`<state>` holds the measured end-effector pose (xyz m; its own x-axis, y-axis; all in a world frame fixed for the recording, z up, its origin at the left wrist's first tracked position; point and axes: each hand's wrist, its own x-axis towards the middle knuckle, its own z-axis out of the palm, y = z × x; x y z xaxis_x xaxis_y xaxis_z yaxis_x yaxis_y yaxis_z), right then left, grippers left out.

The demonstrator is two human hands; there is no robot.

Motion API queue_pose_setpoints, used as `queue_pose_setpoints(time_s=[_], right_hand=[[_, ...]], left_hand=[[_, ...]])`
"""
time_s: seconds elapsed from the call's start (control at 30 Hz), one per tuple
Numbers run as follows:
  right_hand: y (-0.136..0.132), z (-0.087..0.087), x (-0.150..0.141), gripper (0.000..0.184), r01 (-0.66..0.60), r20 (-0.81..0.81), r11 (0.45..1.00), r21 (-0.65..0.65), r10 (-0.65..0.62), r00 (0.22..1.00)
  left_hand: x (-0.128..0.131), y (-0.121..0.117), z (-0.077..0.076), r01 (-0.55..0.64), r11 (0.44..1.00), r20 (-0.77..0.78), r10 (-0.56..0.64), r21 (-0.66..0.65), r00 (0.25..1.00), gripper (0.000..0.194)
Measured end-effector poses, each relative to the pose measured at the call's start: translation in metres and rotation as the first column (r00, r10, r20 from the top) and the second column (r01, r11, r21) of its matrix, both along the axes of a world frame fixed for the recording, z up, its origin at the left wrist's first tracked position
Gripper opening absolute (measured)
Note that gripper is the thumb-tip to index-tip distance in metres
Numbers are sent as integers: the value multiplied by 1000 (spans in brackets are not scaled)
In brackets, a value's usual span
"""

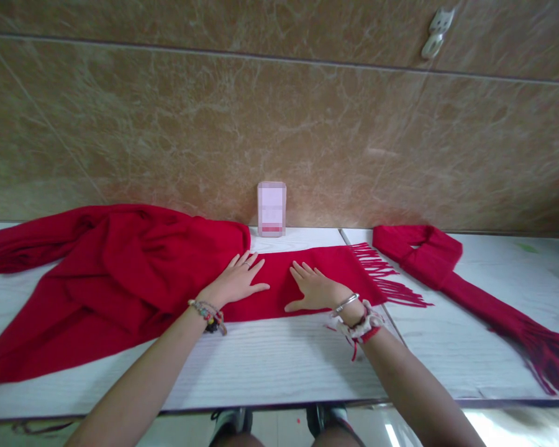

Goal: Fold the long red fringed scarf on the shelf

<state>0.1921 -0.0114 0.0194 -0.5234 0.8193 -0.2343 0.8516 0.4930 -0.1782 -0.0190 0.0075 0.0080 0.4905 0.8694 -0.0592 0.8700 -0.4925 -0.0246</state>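
Note:
A red scarf [326, 267] with a fringed end lies flat across the middle of the white table, its fringe pointing right. My left hand [235, 279] rests open on it, fingers spread, where it meets the heaped red cloth [135, 267]. Palm down on the flat part is my right hand [314, 288], also open with the fingers apart. Whether the heap on the left and the flat strip are one piece, I cannot tell. Neither hand grips anything.
Farther right lies a second red scarf [419, 254], looped at one end and fringed at the other. A phone [272, 210] leans upright against the brown marbled wall [190, 136]. A white hook [438, 32] is fixed higher up. The table [279, 366] ends in front of my feet.

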Motion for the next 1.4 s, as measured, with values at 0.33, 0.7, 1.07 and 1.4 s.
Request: queue_pose_setpoints(time_s=[0.33,0.7,1.07,1.4], right_hand=[[4,10,13,107,47,70,998,-32,-44,997],[-18,-5,-34,60,-358,-227,886,293,428,875],[-4,-18,-35,33,-121,-573,957,264,256,779],[23,-36,-28,13,52,-877,991,-120,-131,463]], left_hand=[[-36,14,13,-162,983,52,157,91,986,47],[-59,18,23,-137,971,71,125,197,990,47],[-30,-11,46,145,979,103,-132,-140,986,10],[-17,-25,50,127,976,92,-112,-179,989,45]])
